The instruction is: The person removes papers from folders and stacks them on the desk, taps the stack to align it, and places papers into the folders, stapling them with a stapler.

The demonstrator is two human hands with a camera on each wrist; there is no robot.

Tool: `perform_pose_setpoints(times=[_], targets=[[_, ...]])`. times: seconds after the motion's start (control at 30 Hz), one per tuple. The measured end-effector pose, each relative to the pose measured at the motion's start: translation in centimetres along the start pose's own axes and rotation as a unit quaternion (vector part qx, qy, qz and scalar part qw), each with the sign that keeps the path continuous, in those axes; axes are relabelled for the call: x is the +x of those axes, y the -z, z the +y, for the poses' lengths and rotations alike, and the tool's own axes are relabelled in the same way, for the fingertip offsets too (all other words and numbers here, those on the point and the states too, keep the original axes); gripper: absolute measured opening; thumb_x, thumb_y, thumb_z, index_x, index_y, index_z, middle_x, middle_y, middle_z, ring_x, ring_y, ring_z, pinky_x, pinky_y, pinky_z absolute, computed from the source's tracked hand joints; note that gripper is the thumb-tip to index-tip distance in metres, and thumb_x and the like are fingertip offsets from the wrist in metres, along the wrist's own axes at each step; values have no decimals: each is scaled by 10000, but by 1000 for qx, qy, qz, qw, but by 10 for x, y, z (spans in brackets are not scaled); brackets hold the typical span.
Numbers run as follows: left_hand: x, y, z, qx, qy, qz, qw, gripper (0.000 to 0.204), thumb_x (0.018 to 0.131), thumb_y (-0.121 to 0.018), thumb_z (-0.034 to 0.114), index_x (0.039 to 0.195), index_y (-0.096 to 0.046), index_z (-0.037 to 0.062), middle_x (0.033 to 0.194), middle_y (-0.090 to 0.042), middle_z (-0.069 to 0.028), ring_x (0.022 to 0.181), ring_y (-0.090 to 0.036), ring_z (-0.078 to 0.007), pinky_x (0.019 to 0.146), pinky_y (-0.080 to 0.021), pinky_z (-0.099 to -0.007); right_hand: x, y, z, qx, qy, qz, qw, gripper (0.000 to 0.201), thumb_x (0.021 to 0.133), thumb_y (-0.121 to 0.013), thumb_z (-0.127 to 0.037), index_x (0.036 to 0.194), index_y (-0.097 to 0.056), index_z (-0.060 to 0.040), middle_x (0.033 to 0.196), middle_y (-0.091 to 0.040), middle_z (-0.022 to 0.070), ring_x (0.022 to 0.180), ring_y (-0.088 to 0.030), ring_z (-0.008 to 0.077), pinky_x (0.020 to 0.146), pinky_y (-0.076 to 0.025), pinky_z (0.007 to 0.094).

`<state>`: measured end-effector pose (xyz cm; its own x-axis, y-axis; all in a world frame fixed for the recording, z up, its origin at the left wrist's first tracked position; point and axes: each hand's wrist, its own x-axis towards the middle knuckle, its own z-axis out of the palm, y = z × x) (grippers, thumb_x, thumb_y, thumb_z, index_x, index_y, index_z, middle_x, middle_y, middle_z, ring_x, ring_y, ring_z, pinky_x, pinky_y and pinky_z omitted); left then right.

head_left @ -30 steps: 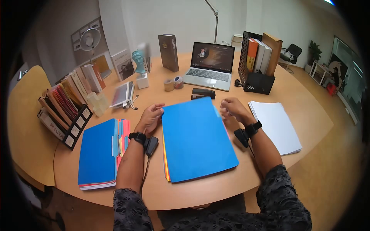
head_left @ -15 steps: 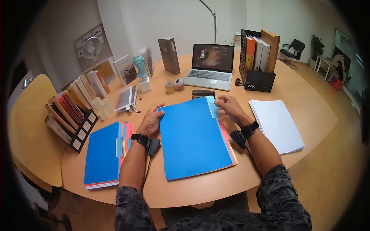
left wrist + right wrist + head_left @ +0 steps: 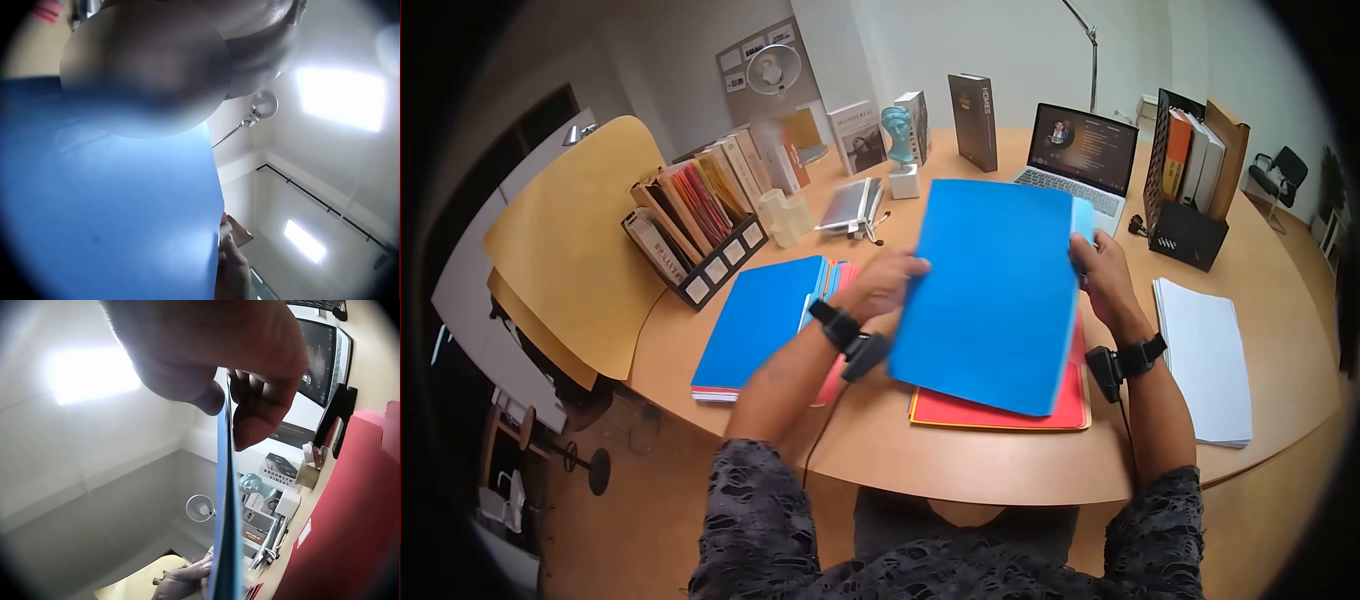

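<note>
Raised off the desk and tilted, a blue file folder point(image 3: 995, 290) spans the gap between both hands. My left hand point(image 3: 885, 283) grips its left edge, thumb on the front face. At the opposite edge, just below the light blue tab point(image 3: 1082, 214), my right hand point(image 3: 1108, 278) pinches it; the right wrist view shows thumb and fingers on either side of the folder's point(image 3: 225, 506) thin edge. Beneath it lies a red folder point(image 3: 1000, 408) with a yellow edge under it, partly hidden. In the left wrist view a blurred patch covers the left hand.
Left of the hands lies another stack of folders, blue on top point(image 3: 760, 310), beside a file rack point(image 3: 700, 250). White paper point(image 3: 1205, 360) sits at the right. Behind are a laptop point(image 3: 1080, 150), a bust point(image 3: 900, 140), a pouch point(image 3: 852, 207) and a black book holder point(image 3: 1190, 235).
The blue folder has come up off the pile, uncovering the red folder. My right hand has gone from beside the tab to gripping that edge. The head view has swung left.
</note>
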<state>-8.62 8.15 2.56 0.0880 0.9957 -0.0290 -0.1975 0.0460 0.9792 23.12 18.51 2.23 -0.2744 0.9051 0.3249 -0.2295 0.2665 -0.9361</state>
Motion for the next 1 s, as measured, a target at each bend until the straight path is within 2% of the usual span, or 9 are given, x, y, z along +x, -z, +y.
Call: perform_pose_setpoints(times=[0.07, 0.37, 0.4, 0.5, 0.6, 0.67, 0.8, 0.9, 1.0], targets=[[-22, 31, 25, 37, 9, 46, 998, 340, 931, -516, 20, 1267, -524, -25, 1164, -622, -131, 1009, -628, -222, 922, -531, -398, -7, -6, -18, 12, -89, -21, 996, 296, 969, -580, -223, 1130, -547, 23, 930, -632, 97, 687, -643, 151, 559, -519, 261], [-178, 223, 80, 199, 34, 322, 925, 410, 949, -405, 11, 1340, -521, -27, 1214, -618, -120, 1040, -608, -207, 940, -497, -343, -6, 2, -14, -27, -144, -77, 986, 313, 951, -567, -174, 1188, -495, 18, 937, -614, 115, 703, -640, 166, 545, -511, 265], [-193, 249, 78, 209, 65, 317, 923, 528, 956, -381, 19, 1482, -340, -5, 1334, -550, -153, 1166, -560, -243, 1045, -434, -373, -7, 0, -14, -32, -152, -80, 985, 331, 944, -565, -161, 1206, -484, 23, 936, -613, 116, 712, -639, 167, 550, -512, 268], [-217, 244, 71, 278, 99, 404, 866, 502, 953, -406, 38, 1452, -383, -12, 1286, -580, -145, 1154, -573, -248, 1055, -425, -372, -8, -2, -13, -41, -161, -89, 982, 360, 935, -563, -158, 1227, -471, 31, 941, -611, 118, 724, -637, 170, 563, -514, 274], [-232, 294, 56, 238, 157, 411, 866, 446, 953, -440, 68, 1389, -459, -20, 1190, -620, -115, 1054, -605, -248, 983, -466, -378, -8, -1, -10, -49, -164, -90, 981, 355, 932, -562, -155, 1222, -477, 32, 945, -609, 117, 733, -637, 171, 574, -515, 277], [-234, 312, 42, 281, 144, 403, 859, 368, 934, -508, 117, 1275, -572, -6, 1050, -652, -80, 900, -599, -200, 786, -510, -353, -8, -2, -8, -50, -168, -90, 980, 345, 930, -565, -154, 1213, -484, 26, 946, -608, 114, 738, -637, 171, 583, -516, 281], [-220, 326, 37, 454, 142, 460, 750, 277, 859, -601, 144, 1115, -698, 97, 805, -579, 41, 691, -505, -91, 550, -390, -241, -7, 2, -5, -51, -177, -86, 979, 308, 926, -587, -161, 1175, -511, 1, 946, -610, 106, 742, -638, 173, 600, -520, 293], [-179, 303, 56, 361, 32, 388, 848, 257, 897, -617, 176, 1122, -669, 62, 833, -587, 17, 736, -528, -92, 608, -428, -247, -1, 10, 4, -49, -200, -76, 976, 284, 923, -607, -175, 1146, -526, -17, 965, -602, 100, 807, -633, 183, 642, -547, 311], [-106, 200, 63, 284, -61, 282, 915, 321, 940, -616, 243, 1172, -623, 22, 956, -611, -13, 843, -559, -99, 721, -461, -256, 0, 14, 2, -49, -220, -67, 972, 246, 920, -611, -165, 1105, -534, -21, 979, -571, 92, 879, -603, 194, 707, -580, 357]])
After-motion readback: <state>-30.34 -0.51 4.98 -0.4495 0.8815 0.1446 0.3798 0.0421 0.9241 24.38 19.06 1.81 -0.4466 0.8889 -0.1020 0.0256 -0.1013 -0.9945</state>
